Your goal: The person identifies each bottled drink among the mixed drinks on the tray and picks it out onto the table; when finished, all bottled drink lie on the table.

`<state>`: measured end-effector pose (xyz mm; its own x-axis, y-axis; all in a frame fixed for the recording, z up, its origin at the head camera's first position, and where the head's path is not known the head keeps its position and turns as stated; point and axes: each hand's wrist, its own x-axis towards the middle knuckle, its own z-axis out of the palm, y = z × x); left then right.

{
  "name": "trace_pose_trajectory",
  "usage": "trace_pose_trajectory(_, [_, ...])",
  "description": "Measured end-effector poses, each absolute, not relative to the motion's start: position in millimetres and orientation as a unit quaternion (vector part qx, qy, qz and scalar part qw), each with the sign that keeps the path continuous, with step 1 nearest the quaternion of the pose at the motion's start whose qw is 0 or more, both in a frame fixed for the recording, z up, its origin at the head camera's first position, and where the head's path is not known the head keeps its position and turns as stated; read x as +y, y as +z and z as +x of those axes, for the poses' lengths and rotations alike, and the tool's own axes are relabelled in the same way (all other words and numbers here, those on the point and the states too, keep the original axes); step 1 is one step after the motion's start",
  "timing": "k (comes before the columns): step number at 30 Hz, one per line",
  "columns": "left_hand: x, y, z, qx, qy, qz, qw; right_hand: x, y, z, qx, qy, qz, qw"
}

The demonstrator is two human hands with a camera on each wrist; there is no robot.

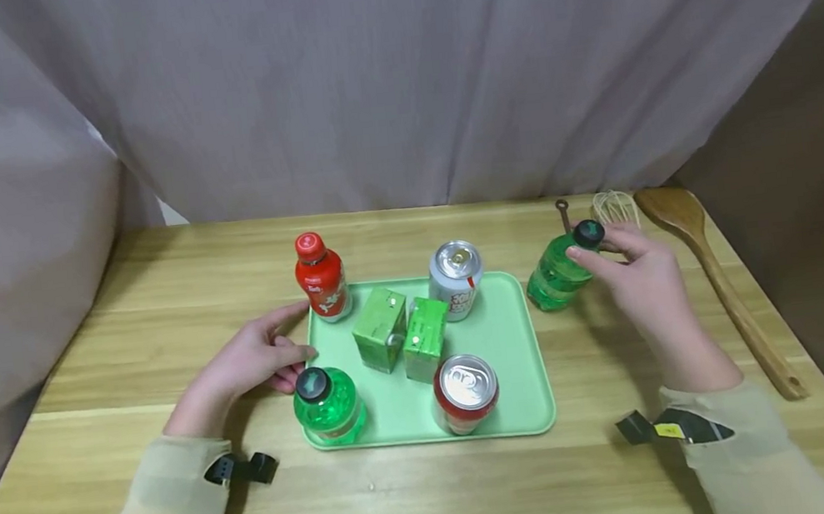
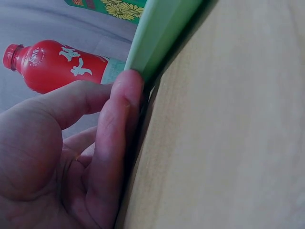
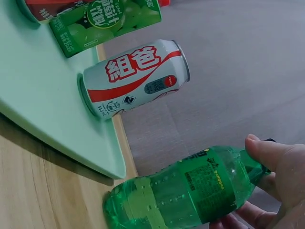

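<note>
A right hand (image 1: 640,271) grasps a green bottle (image 1: 554,275) in its fingers, just right of a mint-green tray (image 1: 507,339). The left hand (image 1: 256,355) touches the tray's left rim, its grip impossible to tell. A wooden utensil (image 1: 728,287) lies farther right on the tabletop (image 1: 422,499).

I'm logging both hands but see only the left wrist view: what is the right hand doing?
Observer: The right hand holds a green bottle near its neck.
Operator: Is that bottle over the tray?
Observer: No, it is just past the tray's right edge.
Operator: Which drink that I miss is nearest the left hand?
Observer: Another green bottle, standing in the tray's near-left corner.
</note>
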<state>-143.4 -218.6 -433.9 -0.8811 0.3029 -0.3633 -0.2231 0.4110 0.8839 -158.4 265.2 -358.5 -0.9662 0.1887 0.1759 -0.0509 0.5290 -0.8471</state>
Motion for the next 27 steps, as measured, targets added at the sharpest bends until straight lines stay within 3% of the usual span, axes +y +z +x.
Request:
trace_pose_trajectory(7, [-217.4,-433.5,-143.7,0.807,0.539,0.035,0.238,266.8,-362.4,-156.6,-0.893,0.432,0.024,0.125])
trace_pose_trajectory(13, [-218.3,-436.5,-144.3,0.806,0.539,0.037,0.241,268.2,-360.1,-153.9,-0.909,0.403,0.083,0.064])
trace_pose_trajectory(27, [-217.3,-432.6,-141.3,0.810,0.535,0.043,0.237,268.7,-362.0,-150.0,-0.922,0.375,0.079,0.062])
